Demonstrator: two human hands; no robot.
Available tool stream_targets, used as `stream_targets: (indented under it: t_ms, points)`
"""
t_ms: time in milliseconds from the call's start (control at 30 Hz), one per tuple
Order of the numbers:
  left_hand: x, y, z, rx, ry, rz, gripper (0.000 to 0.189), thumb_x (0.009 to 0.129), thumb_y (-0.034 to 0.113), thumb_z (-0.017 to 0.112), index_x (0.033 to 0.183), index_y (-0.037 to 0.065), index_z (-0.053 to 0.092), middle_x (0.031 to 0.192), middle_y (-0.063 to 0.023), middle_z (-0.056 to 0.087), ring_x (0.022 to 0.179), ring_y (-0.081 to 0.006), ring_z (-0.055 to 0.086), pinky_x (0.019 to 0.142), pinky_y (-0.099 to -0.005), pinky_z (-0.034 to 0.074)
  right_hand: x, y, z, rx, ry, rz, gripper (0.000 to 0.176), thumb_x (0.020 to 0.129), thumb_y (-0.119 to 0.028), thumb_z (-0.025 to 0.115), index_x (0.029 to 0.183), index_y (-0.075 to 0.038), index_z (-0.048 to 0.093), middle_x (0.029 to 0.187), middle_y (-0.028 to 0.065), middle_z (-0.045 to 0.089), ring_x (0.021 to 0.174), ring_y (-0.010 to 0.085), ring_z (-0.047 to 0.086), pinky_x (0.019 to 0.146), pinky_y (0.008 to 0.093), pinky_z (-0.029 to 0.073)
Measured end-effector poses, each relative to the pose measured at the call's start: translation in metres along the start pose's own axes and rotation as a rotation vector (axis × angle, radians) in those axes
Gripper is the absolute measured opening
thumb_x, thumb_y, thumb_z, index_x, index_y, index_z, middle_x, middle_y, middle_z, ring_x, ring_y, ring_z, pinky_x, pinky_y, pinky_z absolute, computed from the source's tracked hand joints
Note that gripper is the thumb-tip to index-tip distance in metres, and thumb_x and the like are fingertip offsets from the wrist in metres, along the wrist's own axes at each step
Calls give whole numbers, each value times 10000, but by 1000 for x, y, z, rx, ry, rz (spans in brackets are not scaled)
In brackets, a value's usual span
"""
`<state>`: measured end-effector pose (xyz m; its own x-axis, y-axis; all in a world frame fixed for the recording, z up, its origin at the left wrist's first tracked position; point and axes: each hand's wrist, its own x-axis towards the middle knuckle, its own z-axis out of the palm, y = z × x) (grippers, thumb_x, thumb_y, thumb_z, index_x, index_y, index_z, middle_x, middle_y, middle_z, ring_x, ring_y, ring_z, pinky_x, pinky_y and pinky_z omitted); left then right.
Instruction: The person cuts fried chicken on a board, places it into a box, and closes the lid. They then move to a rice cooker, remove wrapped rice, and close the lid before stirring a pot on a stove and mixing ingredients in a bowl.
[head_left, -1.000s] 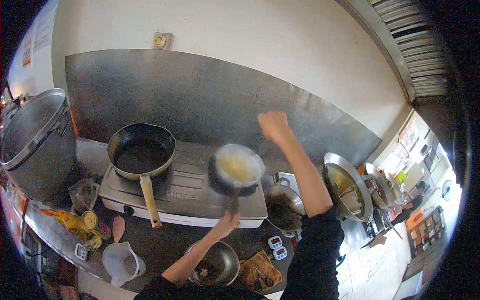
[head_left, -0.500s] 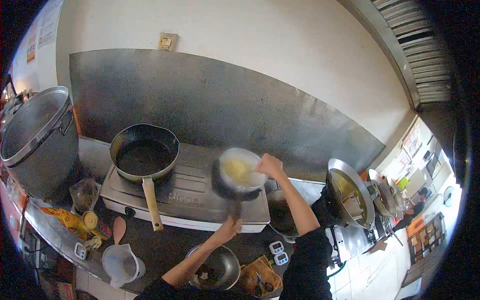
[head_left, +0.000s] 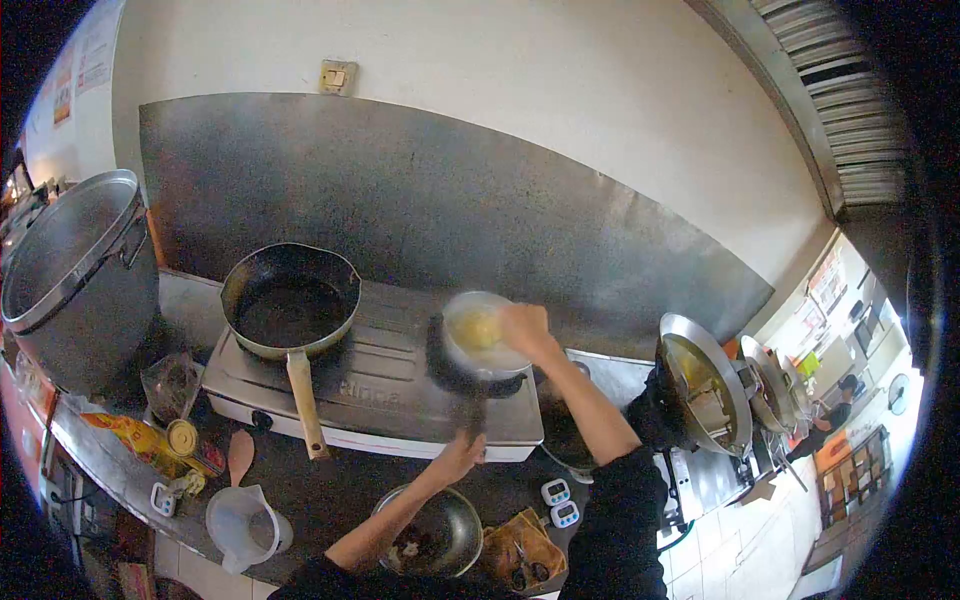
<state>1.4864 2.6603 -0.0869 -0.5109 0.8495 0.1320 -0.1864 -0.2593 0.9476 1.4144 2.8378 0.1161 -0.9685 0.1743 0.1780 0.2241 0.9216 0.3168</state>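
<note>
your left hand (head_left: pixel 456 462) closed around the dark handle (head_left: pixel 467 412) of a small pan (head_left: pixel 480 335) with yellow food, over the stove's (head_left: pixel 375 385) right burner, your right hand (head_left: pixel 526 330) at the pan's rim, blurred, its grip impossible to tell, deep frying pan (head_left: pixel 292 303) on the left burner

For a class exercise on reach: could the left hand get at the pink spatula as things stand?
Probably no: the left hand grips a pan handle, though the pink spatula itself lies uncovered.
</note>
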Motion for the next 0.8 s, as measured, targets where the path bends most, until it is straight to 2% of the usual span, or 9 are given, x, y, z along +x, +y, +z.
stream_targets:
  t_ms: [100,200,300,367,467,600,700,800]
  points:
    - [-7,11,-1,41,-10,-18,294,916,276,400,1049,24,327,753,-31,419,658,-130,440,543,-275,408,-3,28,-33,-114,35,9,147,719,-129,510,711,-38,625,725,165,631,686,296,629,600,426,464]
    - [-7,25,3,97,22,-25,305,918,285,388,1053,20,320,728,-30,423,618,-133,437,532,-278,396,-8,51,-45,-186,155,92,140,717,-137,514,705,-55,627,721,158,632,702,287,629,620,414,454]
    - [-6,23,3,63,21,-59,329,919,298,381,1062,10,311,725,-41,436,605,-141,445,541,-292,405,-12,65,-14,-161,176,153,126,717,-127,518,712,-66,627,722,158,633,712,281,629,609,429,462]
    - [-4,17,0,122,12,-120,348,918,305,384,1076,5,304,729,-51,445,620,-145,460,554,-300,413,-19,65,17,-108,163,220,106,702,-136,546,704,-84,639,725,151,636,709,281,630,619,428,474]
    - [-4,11,-3,241,25,-45,358,916,301,388,1107,14,291,727,-56,451,654,-147,479,576,-301,421,-19,63,52,75,87,311,81,673,-168,593,684,-121,658,731,133,642,706,280,630,640,416,491]
    - [-8,9,-5,136,-42,9,363,916,302,389,1132,28,287,777,-65,468,668,-155,484,598,-306,431,-25,45,27,234,2,377,63,622,-215,652,656,-167,673,724,106,646,706,286,630,667,387,499]
    - [-7,15,-5,35,-67,-29,381,914,288,395,1169,33,272,808,-63,467,653,-151,470,589,-304,428,-28,40,1,333,33,288,84,613,-232,670,673,-174,676,699,97,642,699,288,627,649,393,497]
    - [-7,22,-4,126,-29,-90,390,912,265,399,1207,51,261,805,-47,450,635,-137,449,578,-296,424,-31,25,-21,255,163,172,78,644,-216,628,669,-157,671,677,107,635,672,292,625,625,412,490]
